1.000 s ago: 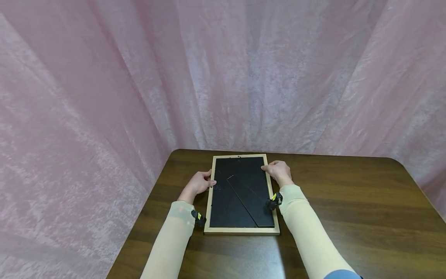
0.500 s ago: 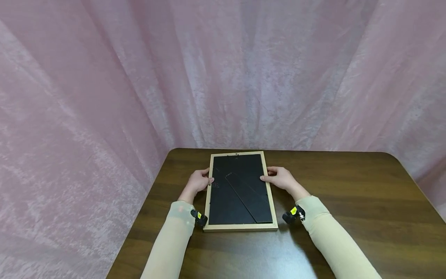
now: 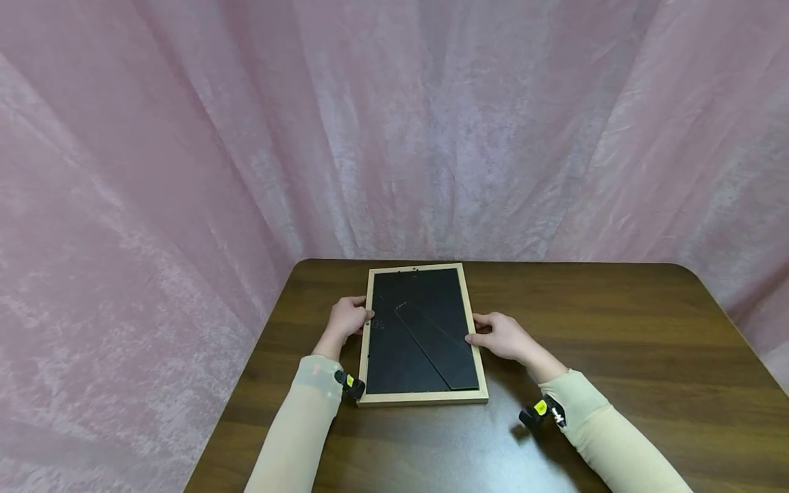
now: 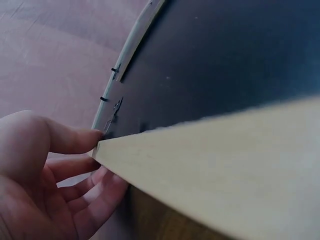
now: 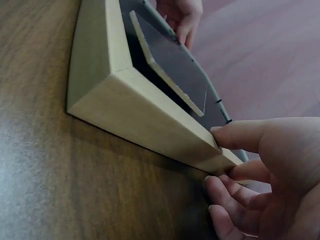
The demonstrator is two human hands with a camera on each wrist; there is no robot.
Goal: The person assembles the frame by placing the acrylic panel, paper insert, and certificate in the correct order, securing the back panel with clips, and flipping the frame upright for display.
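Note:
A wooden picture frame [image 3: 473, 356] lies face down on the table, its black backing and folded stand leg [image 3: 431, 342] facing up. My left hand [image 3: 346, 320] grips the frame's left rail, thumb on top and fingers curled against its side [image 4: 45, 175]. My right hand [image 3: 502, 337] holds the right rail near its middle, thumb on the top edge and fingers curled along the side below [image 5: 270, 175]. The right wrist view shows the frame's near corner [image 5: 135, 105] resting on the wood, with the left hand [image 5: 182, 12] at the far side. In the left wrist view the rail [image 4: 225, 165] fills the foreground.
The dark wooden table [image 3: 616, 342] stretches wide to the right of the frame and has a rounded far-right corner. Pink curtains [image 3: 394, 123] hang close behind and to the left. A small black-and-yellow device sits on each wrist.
My right hand has slid down the right rail toward me, from near the top corner to the middle. The left hand has stayed on the left rail.

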